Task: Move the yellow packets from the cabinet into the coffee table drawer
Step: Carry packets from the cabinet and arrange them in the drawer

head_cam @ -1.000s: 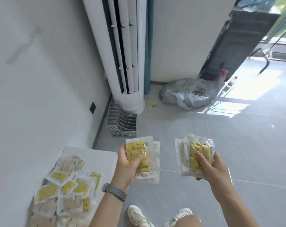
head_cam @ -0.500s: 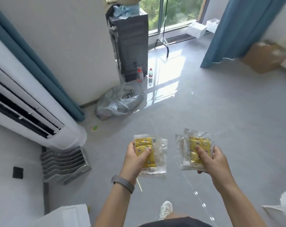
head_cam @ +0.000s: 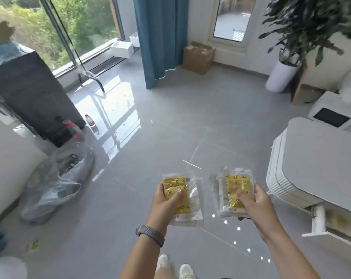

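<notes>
Gripping yellow packets (head_cam: 177, 198) in left hand (head_cam: 166, 206), more (head_cam: 236, 192) in right hand (head_cam: 257, 206), near the open coffee table drawer (head_cam: 319, 222).

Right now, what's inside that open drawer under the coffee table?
The open drawer shows blurry yellowish packets lying inside. How many there are, and its back part under the coffee table, is hidden.

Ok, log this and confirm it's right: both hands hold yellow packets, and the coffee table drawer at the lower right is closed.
One thing is wrong: the drawer is open, not closed. The head view shows it pulled out below the coffee table top at the lower right, with something yellowish inside. The rest stands: the left hand and the right hand each hold yellow packets.
</notes>
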`<state>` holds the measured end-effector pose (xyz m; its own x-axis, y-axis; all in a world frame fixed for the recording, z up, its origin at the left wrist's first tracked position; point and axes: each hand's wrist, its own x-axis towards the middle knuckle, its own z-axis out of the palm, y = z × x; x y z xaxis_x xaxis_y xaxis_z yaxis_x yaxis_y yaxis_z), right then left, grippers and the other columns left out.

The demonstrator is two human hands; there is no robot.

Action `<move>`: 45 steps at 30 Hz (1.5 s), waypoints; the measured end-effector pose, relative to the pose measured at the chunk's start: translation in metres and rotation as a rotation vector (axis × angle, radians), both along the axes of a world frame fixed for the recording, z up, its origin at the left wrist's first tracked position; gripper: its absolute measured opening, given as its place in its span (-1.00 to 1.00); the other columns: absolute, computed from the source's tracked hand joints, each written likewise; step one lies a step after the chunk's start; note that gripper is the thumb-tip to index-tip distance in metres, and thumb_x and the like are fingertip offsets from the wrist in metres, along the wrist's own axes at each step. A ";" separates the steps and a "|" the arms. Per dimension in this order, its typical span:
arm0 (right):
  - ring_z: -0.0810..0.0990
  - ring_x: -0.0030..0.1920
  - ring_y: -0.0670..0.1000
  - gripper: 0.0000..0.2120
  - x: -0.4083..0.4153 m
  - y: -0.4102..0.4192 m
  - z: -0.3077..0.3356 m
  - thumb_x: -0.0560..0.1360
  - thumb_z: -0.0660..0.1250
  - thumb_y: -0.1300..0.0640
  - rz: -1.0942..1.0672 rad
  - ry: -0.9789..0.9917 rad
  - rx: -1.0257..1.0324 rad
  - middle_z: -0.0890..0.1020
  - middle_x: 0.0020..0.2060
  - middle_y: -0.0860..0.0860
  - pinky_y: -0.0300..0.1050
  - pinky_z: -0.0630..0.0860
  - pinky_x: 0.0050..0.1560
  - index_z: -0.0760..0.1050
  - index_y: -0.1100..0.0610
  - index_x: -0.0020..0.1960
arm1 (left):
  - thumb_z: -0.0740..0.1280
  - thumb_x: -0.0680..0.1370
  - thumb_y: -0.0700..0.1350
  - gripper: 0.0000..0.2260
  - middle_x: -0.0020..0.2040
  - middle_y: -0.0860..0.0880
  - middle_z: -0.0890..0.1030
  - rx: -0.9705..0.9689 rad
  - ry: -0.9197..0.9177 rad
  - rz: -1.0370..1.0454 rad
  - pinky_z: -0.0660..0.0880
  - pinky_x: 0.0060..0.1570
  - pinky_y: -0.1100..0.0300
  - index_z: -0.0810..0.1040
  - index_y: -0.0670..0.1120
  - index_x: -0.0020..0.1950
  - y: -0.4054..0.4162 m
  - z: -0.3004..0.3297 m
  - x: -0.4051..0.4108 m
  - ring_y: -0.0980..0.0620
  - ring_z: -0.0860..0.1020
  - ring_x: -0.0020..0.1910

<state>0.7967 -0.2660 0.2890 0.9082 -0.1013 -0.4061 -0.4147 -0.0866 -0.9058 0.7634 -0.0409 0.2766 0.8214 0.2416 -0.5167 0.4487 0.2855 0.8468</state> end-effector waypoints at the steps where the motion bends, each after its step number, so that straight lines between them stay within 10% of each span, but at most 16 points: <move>1: 0.69 -0.21 0.30 -0.73 -0.001 -0.006 0.001 0.50 0.42 0.07 -0.039 0.000 0.002 0.68 -0.09 0.23 -0.06 0.50 -0.45 0.46 0.20 0.06 | 0.41 0.52 -0.25 -0.79 0.00 -0.12 0.66 -0.003 -0.001 -0.042 0.63 -0.21 0.11 0.50 -0.10 0.13 -0.005 -0.001 0.010 -0.04 0.67 -0.10; 21: 0.61 -0.35 0.12 -0.79 -0.061 -0.082 -0.014 0.50 0.42 0.13 -0.824 0.001 -0.006 0.62 -0.20 0.23 -0.11 0.47 -0.53 0.45 0.24 -0.04 | 0.40 0.53 -0.19 -0.75 0.03 -0.10 0.66 0.079 0.029 -0.756 0.65 -0.15 0.02 0.49 -0.11 0.19 -0.128 -0.012 0.118 -0.07 0.68 -0.05; 45: 0.64 -0.33 0.04 -0.81 -0.092 -0.422 -0.031 0.48 0.45 0.14 -1.213 0.037 0.046 0.65 -0.23 0.12 -0.12 0.48 -0.51 0.51 0.22 -0.01 | 0.37 0.55 -0.22 -0.79 0.00 -0.09 0.67 0.047 0.113 -1.104 0.60 -0.26 0.17 0.49 -0.12 0.18 -0.543 -0.050 0.122 -0.04 0.67 -0.10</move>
